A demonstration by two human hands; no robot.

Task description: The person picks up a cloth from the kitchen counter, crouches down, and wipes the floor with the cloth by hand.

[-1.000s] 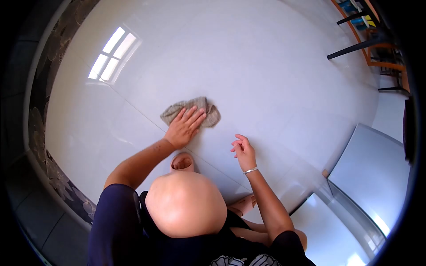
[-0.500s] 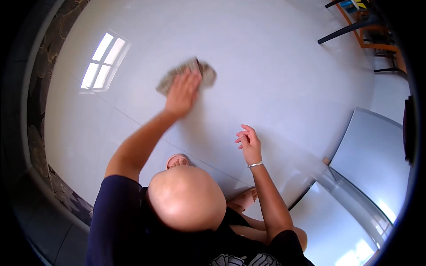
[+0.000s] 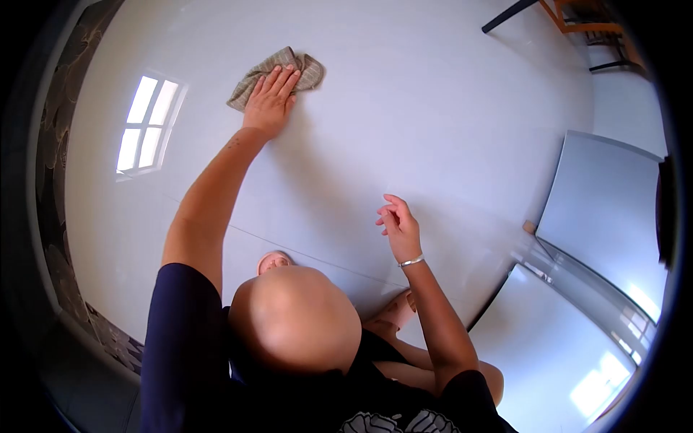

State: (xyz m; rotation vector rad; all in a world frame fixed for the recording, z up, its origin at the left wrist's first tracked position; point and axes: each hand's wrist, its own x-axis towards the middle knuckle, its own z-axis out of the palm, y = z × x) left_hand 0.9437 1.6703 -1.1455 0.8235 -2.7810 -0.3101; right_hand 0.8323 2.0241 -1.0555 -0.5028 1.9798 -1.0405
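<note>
My left hand (image 3: 270,101) lies flat with its fingers spread on a crumpled grey-brown cloth (image 3: 309,73), pressing it on the glossy white tiled floor (image 3: 419,115). Parts of the cloth stick out on both sides of the fingers. Nearer to me and to the right, my right hand (image 3: 398,220) hovers above the floor, empty, its fingers loosely bent and apart, with a silver bracelet (image 3: 411,261) at the wrist.
My bent knee (image 3: 296,317) and pink slippers (image 3: 274,261) are close in front. Grey-white panels (image 3: 603,209) stand at the right. A dark furniture leg (image 3: 509,16) is at the upper right. A dark patterned border (image 3: 58,144) runs along the left. The floor reflects a window (image 3: 148,123).
My left hand has slid the cloth forward across the floor, lately also to the left. My right hand stays in much the same place and pose. The view has shifted a little.
</note>
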